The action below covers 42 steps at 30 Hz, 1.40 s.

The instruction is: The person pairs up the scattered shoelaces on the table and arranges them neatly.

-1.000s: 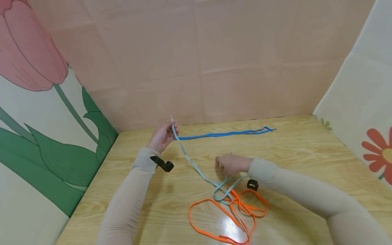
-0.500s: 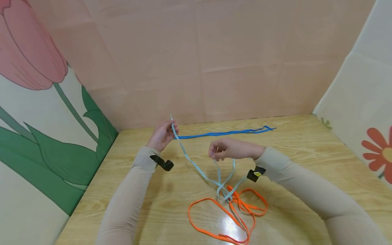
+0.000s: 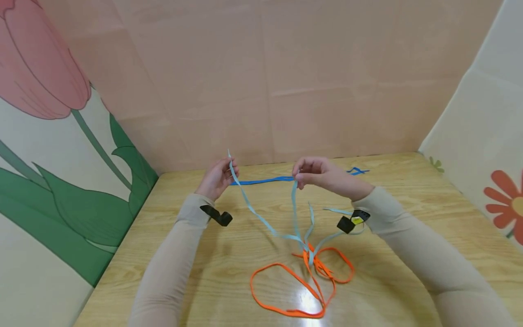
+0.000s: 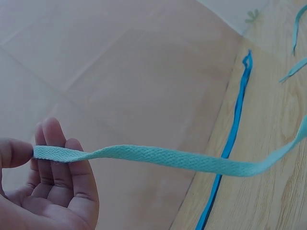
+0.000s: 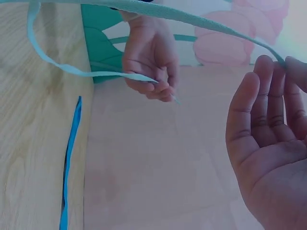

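My left hand (image 3: 218, 178), raised on the left, pinches one end of a flat light-blue shoelace (image 4: 182, 159) between thumb and fingers. From there the lace slopes down to a tangle (image 3: 306, 247) in front of me. To the right, my right hand (image 3: 327, 177) pinches another light-blue lace end (image 3: 293, 204), which hangs almost straight down to the same tangle. Two further light-blue ends (image 3: 312, 215) lie loose near it. Orange shoelaces (image 3: 286, 311) meet the light-blue ones at the tangle and spread in loops nearer me. How the laces cross there is too small to tell.
A doubled blue shoelace (image 3: 261, 182) lies stretched along the back of the wooden table (image 3: 163, 227), partly hidden behind my right hand. A pinkish sheet (image 3: 261, 91) rises behind the table's back edge. Flower-printed panels (image 3: 461, 181) flank both sides.
My right hand has risen from low over the table, drawing a light-blue lace end upward and away from me. The tangle has tightened and the orange loops shifted slightly. My left hand has stayed put.
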Available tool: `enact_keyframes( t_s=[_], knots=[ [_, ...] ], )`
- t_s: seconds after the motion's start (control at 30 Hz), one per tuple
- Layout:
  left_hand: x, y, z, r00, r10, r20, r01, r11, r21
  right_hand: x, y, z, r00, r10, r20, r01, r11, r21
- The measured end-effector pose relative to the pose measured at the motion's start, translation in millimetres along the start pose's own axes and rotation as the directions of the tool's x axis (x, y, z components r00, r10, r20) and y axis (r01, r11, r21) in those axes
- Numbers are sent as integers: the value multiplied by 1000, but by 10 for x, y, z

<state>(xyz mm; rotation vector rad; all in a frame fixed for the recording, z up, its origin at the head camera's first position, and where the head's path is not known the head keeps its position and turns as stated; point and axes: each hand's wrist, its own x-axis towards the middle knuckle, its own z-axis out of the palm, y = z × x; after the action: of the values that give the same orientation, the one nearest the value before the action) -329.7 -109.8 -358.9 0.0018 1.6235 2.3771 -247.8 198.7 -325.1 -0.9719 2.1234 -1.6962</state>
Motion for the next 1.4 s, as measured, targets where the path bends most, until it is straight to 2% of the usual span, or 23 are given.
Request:
enact_keyframes(
  t_s=[0.17,0.27,0.4,0.5,0.8,0.97,1.07,1.23,1.4],
  knots=[
    [-2,-10,9,1000,2,4,-2,1000,-4,-20,38,-32,1000,5,-9,-5,1000,-13],
    [-7,-24,20,1000,-2,-5,2,1000,-14,-4,171,-1,996,80,39,-77,994,-76],
    [-7,-46,29,1000,-5,-4,4,1000,-20,-1,423,66,969,218,113,-188,955,-229],
    [1,-62,21,1000,-5,-2,5,1000,-21,-15,576,116,950,274,152,-216,923,-318],
    [-6,-55,-6,1000,-7,-6,7,1000,-9,-17,730,121,938,301,172,-211,890,-405],
    [-15,-78,-20,1000,-22,-15,22,1000,1,-46,842,149,917,348,195,-231,863,-450],
    [-14,-91,-31,1000,-23,-19,23,1000,21,-65,884,166,906,364,215,-236,858,-455],
    [-8,-104,-41,1000,-16,-12,16,999,34,-81,891,130,895,376,240,-232,852,-470],
    [-9,-107,-46,1000,-13,-14,13,999,34,-87,836,-1,895,395,208,-255,835,-488]
  ],
)
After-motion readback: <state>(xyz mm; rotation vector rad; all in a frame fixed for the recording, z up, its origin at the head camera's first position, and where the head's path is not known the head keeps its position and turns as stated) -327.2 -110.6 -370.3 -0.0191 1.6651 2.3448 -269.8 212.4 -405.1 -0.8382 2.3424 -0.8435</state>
